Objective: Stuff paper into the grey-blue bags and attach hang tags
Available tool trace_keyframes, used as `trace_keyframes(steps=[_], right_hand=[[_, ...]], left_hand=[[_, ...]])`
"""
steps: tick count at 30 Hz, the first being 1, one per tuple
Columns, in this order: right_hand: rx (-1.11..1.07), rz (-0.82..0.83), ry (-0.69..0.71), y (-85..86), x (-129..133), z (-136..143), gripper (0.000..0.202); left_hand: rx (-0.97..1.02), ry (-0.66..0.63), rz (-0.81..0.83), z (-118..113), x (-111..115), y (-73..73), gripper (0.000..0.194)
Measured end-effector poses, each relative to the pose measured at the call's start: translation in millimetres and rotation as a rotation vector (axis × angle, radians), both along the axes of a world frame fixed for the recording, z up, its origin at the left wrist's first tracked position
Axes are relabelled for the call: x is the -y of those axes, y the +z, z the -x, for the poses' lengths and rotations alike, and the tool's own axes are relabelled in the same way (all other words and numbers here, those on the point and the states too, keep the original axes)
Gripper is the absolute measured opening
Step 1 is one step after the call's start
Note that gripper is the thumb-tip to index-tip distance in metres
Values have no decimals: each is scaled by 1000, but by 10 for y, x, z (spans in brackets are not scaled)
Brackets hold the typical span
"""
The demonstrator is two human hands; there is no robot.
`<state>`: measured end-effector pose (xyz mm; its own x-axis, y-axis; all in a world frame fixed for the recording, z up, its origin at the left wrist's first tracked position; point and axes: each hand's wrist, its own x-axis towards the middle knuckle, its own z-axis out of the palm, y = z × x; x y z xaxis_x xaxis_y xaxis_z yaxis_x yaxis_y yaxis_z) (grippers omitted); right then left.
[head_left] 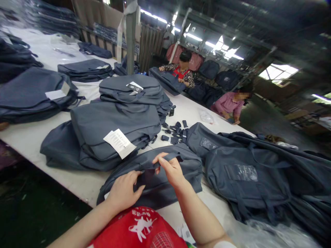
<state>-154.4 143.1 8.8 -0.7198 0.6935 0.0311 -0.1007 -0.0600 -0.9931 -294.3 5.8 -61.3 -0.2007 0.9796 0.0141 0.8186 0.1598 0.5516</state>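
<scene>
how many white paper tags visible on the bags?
3. One tag on the stack left of the hands, one on the stack behind it, one on the far-left pile. More may be hidden under bags.
</scene>
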Motion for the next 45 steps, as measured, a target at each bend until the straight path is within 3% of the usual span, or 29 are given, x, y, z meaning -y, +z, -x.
trace_keyframes(steps=[2,5,9,12,18,23,26,29,32,35,37,38,42,45], right_hand=[[34,-48,190,19,-94,93,27],[185,-216,424,-66,-273,207,32],[364,-551,504,-254,-318,227,47],[350,-623,492,-327,-170,146,50],[415,-706,237,-470,22,6,31],[362,-626,81,-548,57,-68,13],[319,-523,113,-541,109,-149,10],[239,-411,150,-559,166,-249,15],[89,-228,34,-584,246,-315,28],[-100,17,-44,-514,364,-322,33],[-50,52,47,-374,472,-321,31],[48,-7,125,-283,539,-327,33],[523,-411,422,17,877,-369,63],[572,-504,517,-101,1088,-318,75]], left_hand=[[16,30,61,-25,-91,40,24],[93,11,66,12,-187,67,39],[280,-16,39,94,-161,17,52],[441,47,40,105,-125,-71,52],[701,40,122,161,-229,-207,57],[862,-89,210,237,-218,75,54],[884,-100,229,303,-194,181,50],[806,8,188,368,-206,58,51],[693,96,106,380,-223,-152,48],[433,178,12,339,-247,-279,45],[322,234,-38,315,-270,-318,42],[319,267,-56,311,-282,-333,41],[443,391,-82,309,-331,-390,40],[533,473,-66,231,-334,-381,45]])
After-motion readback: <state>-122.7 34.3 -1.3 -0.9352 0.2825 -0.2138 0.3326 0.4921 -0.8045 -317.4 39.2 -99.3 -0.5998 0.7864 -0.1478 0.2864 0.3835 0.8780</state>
